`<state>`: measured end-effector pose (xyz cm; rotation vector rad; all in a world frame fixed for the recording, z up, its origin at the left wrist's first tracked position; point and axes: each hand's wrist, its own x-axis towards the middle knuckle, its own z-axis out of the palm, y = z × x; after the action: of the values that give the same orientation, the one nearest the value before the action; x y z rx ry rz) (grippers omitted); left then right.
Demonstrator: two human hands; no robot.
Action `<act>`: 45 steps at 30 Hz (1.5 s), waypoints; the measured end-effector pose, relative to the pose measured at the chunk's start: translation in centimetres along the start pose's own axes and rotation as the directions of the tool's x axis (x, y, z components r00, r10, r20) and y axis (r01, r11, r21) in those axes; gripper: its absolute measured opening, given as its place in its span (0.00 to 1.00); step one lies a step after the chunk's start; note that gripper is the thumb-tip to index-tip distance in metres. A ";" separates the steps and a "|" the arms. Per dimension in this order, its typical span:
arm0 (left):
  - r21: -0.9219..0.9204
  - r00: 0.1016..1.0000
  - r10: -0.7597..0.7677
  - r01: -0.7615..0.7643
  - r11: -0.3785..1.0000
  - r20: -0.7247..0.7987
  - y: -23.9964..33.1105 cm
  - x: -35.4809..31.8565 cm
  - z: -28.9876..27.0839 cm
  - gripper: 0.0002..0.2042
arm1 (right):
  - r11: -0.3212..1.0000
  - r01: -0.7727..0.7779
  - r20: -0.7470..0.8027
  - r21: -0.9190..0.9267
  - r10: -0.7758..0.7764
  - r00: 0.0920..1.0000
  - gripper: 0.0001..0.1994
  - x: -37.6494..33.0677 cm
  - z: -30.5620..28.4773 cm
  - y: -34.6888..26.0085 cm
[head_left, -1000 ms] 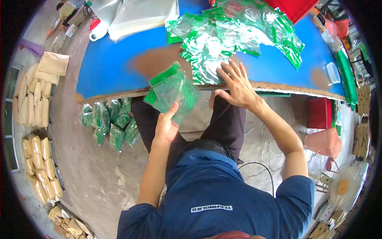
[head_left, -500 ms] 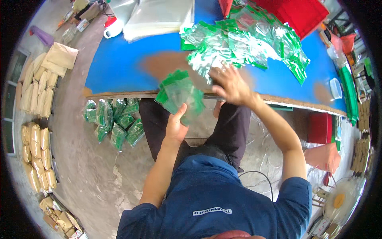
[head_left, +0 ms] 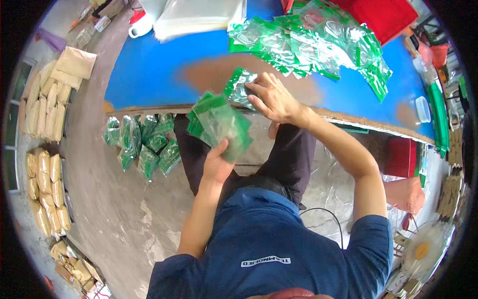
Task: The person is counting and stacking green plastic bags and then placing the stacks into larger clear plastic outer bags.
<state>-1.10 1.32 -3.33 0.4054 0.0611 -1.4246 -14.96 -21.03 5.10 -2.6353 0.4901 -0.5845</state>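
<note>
My left hand (head_left: pixel 217 163), held over my lap just before the table's front edge, grips a fanned stack of flat green and clear plastic packets (head_left: pixel 213 117), thumb on top. Over the table edge, the curled fingers of my right hand (head_left: pixel 279 102) are on another green and clear packet (head_left: pixel 237 83), covering its right side. That packet lies close beside the held stack. Beyond them spreads a loose pile of similar shiny packets (head_left: pixel 303 45) on the blue table (head_left: pixel 149 70).
A stack of clear plastic sheets (head_left: pixel 196 20) and a white bottle with a red cap (head_left: pixel 140 25) stand far left. A red cloth-like item (head_left: pixel 383 17) lies far right, a clear tub (head_left: pixel 422 109) near the right edge. Filled green bags (head_left: pixel 149 144) sit below the table.
My right hand has drawn back toward me and left from the pile's near edge, bringing one packet away from it. The left hand with its stack has shifted slightly left.
</note>
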 end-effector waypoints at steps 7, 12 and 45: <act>0.196 0.960 0.229 -0.196 0.961 -0.162 -0.3 1.9 1.9 0.26 | 0.996 -0.056 -0.134 0.073 0.065 0.989 0.26 8.7 -0.2 3.2; 0.195 0.983 0.181 -0.180 0.964 0.010 3.1 0.5 0.3 0.29 | 0.893 -0.023 0.045 -0.450 0.049 0.998 0.38 7.7 2.0 7.7; 0.749 0.746 0.201 -0.658 0.075 0.635 9.1 10.5 10.2 0.53 | 0.795 -0.171 -0.111 0.582 0.286 0.952 0.40 3.2 -0.2 -1.1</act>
<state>7.34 -10.99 5.35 1.0764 -1.3137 -0.6646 -11.99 -21.44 6.78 -1.9262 0.5792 -0.7736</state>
